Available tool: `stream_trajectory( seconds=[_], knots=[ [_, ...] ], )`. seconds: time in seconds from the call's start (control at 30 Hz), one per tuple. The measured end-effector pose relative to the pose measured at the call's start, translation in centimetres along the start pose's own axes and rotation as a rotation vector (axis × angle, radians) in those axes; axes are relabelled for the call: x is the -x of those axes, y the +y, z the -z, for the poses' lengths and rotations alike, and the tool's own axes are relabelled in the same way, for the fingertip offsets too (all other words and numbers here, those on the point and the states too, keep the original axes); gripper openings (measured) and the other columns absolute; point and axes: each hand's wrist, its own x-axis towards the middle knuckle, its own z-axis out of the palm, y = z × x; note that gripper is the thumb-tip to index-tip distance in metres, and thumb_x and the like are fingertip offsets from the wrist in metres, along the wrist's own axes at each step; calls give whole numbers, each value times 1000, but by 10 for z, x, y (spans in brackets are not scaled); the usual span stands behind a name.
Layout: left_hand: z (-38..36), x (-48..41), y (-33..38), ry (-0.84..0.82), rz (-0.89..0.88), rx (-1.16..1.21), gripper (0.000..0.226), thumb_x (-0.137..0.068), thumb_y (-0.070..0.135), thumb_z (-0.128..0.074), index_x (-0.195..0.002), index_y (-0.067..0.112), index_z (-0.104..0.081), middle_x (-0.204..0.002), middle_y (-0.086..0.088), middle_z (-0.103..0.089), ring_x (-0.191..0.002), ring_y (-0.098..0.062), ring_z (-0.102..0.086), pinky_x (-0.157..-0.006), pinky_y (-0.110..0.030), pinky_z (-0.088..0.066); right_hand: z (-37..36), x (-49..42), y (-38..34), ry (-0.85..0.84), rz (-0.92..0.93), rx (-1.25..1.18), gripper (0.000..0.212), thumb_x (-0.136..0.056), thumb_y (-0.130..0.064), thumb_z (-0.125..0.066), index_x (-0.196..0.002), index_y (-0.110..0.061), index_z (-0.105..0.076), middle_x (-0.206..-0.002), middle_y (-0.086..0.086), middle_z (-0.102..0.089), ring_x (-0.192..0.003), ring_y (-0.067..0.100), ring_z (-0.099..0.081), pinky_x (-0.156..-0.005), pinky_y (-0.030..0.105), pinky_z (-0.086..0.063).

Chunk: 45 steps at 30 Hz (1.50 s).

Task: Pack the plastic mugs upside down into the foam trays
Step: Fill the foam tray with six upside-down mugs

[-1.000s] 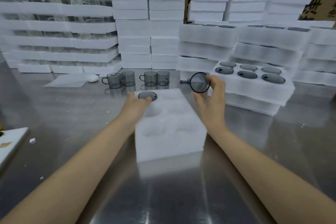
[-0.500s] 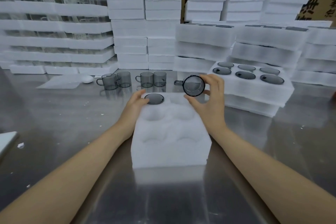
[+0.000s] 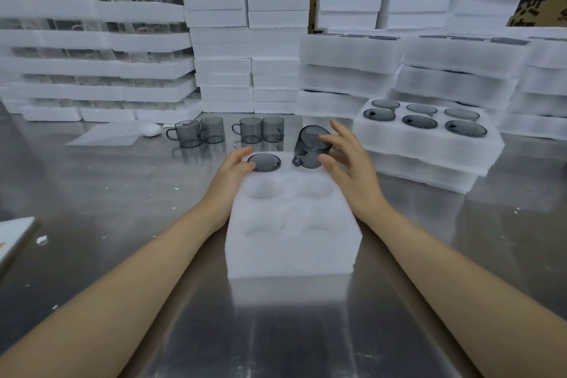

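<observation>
A white foam tray (image 3: 291,242) with round pockets lies on the steel table in front of me. One smoky grey plastic mug (image 3: 264,162) sits upside down in the far left pocket. My left hand (image 3: 230,175) rests on that corner, thumb and fingertips touching the mug's base. A second grey mug (image 3: 310,147) hangs tilted, bottom up, at the far right pocket, pinched between the thumb and fingers of my right hand (image 3: 349,172). The nearer pockets hold nothing.
Several loose grey mugs (image 3: 227,132) stand upright behind the tray. A filled tray (image 3: 423,144) with upturned mugs tops a low stack at the right. Tall piles of foam trays (image 3: 245,34) wall off the back. A white sheet (image 3: 104,135) lies at left.
My right hand turned the mug from facing me to bottom up and lowered it toward the far right pocket. My left hand stayed at the first mug.
</observation>
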Motion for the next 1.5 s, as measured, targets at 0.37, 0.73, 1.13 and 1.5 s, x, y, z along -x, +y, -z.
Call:
stream_trajectory(
  seconds=[0.37,0.73,1.13,1.5],
  knots=[
    [1,-2,-1,-4,-12,-16,27,-93,7,-49,-103,30,-60,-104,-3,-60,-82,-13,-61,-69,-25,-46,2,-7,-6,-15,-95,-5,21,-86,-9,-69,-98,-26,-64,-106,-13,-55,-93,-3,-58,-83,19,-47],
    [-1,-3,-1,1,-14,4,27,-94,4,-48,-100,27,-60,-94,-3,-61,-74,-12,-60,-68,-25,-46,-1,-5,-37,-272,-26,294,45,-92,-23,-60,-136,-29,-51,-148,-4,-35,-137,8,-30,-111,20,-20],
    [-3,-2,-1,25,-24,7,24,-93,5,-48,-108,21,-58,-99,-4,-62,-93,-20,-59,-85,-31,-45,-3,-9,-40,-663,-122,607,51,-95,-54,-40,-143,-40,-37,-158,-14,-14,-147,9,-9,-119,43,-2],
    [25,-20,-3,460,-142,-806,37,-90,10,-47,-126,13,-54,-139,-9,-41,-135,-26,-28,-110,-38,-24,-1,5,-30,-484,-278,84,37,-100,-34,-45,-136,-35,-48,-138,-31,-39,-138,-6,-21,-107,10,-12]
  ],
)
